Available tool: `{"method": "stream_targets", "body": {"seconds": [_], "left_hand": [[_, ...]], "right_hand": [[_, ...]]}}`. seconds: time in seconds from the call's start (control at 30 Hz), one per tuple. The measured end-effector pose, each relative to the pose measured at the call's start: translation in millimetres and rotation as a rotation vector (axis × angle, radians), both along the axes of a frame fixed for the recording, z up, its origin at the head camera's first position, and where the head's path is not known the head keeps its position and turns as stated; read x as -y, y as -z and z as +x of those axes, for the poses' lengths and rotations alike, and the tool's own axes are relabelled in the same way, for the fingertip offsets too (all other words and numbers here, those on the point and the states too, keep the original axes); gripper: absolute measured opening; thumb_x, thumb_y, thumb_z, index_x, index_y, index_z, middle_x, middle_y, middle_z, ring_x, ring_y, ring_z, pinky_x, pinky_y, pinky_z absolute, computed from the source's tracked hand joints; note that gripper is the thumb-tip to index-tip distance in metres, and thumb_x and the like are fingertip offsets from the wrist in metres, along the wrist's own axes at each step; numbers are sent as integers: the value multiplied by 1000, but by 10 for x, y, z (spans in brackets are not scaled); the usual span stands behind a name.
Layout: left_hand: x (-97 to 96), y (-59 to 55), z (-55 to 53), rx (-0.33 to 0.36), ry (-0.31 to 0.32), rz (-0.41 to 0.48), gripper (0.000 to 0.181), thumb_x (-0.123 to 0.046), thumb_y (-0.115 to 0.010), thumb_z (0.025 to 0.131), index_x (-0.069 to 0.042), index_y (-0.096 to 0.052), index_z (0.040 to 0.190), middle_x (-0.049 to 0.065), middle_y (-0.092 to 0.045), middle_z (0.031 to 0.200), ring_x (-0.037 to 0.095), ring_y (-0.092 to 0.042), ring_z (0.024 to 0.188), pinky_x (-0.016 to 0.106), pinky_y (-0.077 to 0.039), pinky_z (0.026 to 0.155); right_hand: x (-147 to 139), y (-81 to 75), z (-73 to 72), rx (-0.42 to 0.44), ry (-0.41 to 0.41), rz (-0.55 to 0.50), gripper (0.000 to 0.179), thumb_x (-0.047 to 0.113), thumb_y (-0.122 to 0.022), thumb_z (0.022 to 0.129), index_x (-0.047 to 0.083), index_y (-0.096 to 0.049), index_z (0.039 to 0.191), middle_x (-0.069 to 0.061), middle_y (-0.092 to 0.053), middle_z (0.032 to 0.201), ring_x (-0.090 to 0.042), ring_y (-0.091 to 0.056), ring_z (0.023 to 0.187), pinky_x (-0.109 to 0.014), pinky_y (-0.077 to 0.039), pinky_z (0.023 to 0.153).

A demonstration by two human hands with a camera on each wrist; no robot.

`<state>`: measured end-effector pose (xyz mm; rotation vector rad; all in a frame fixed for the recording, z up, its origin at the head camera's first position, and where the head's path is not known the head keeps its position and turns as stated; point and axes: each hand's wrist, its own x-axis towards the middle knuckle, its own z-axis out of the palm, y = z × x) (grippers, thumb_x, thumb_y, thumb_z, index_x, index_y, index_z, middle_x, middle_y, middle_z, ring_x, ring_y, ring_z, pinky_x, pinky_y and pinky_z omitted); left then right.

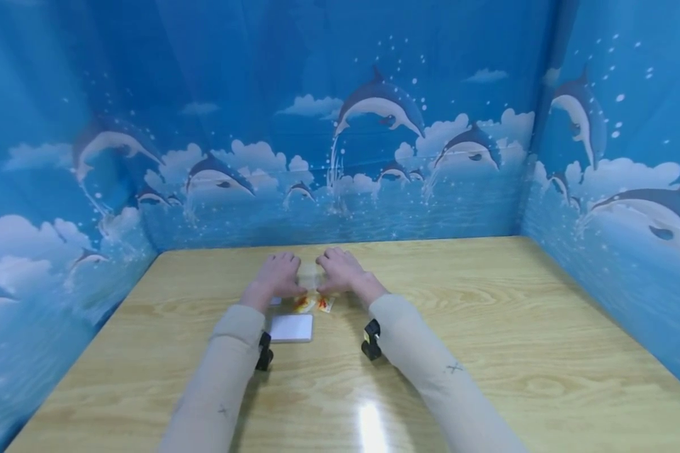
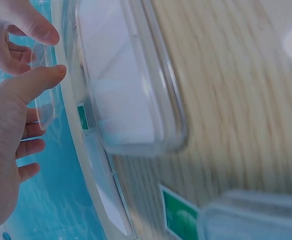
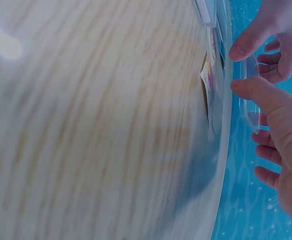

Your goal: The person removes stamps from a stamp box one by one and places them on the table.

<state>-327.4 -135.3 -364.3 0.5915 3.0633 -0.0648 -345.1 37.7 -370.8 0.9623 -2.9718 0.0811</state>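
Observation:
Between both hands is a thin clear plastic lid or tray (image 2: 46, 112), raised above the table's far part. My left hand (image 1: 279, 275) grips one end, thumb on the near side and fingers behind. The other end is gripped by my right hand (image 1: 340, 270) in the same way. In the right wrist view the clear piece (image 3: 250, 117) shows between thumbs and fingers. Just below the hands lie an orange-and-yellow printed card (image 1: 304, 304) and a red-printed card (image 1: 325, 304). Closer to me sits a flat clear case with white contents (image 1: 291, 328).
A small pale item (image 1: 275, 301) lies partly hidden by the left hand. The left wrist view also shows a green-and-white card (image 2: 178, 212) and another clear case (image 2: 256, 215). Dolphin-printed blue curtains (image 1: 340, 207) border the wooden table (image 1: 487, 327).

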Motion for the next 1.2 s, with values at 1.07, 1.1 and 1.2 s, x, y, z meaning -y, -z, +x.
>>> {"method": "stream_targets", "body": {"seconds": [1.07, 1.1, 1.2], "left_hand": [[430, -124, 210, 49, -14, 58, 70, -41, -71, 76, -2, -46, 130, 18, -47, 129, 34, -42, 120, 54, -28, 103], [448, -126, 214, 49, -17, 61, 71, -41, -71, 76, -2, -46, 130, 18, -47, 129, 34, -42, 120, 54, -27, 104], [506, -127, 228, 51, -26, 68, 72, -42, -72, 76, -2, -47, 130, 19, -47, 130, 35, -42, 120, 55, -27, 104]], "right_hand": [[383, -75, 192, 4, -47, -37, 69, 48, -69, 76, 9, -50, 129, -6, -51, 123, -20, -44, 110, -34, -40, 92], [403, -82, 199, 5, -44, -34, 69, 48, -69, 77, 9, -50, 129, -6, -50, 123, -20, -44, 111, -34, -40, 92], [458, -99, 211, 12, -41, -33, 68, 48, -69, 77, 8, -50, 129, -6, -50, 123, -20, -44, 111, -34, -40, 92]]}}
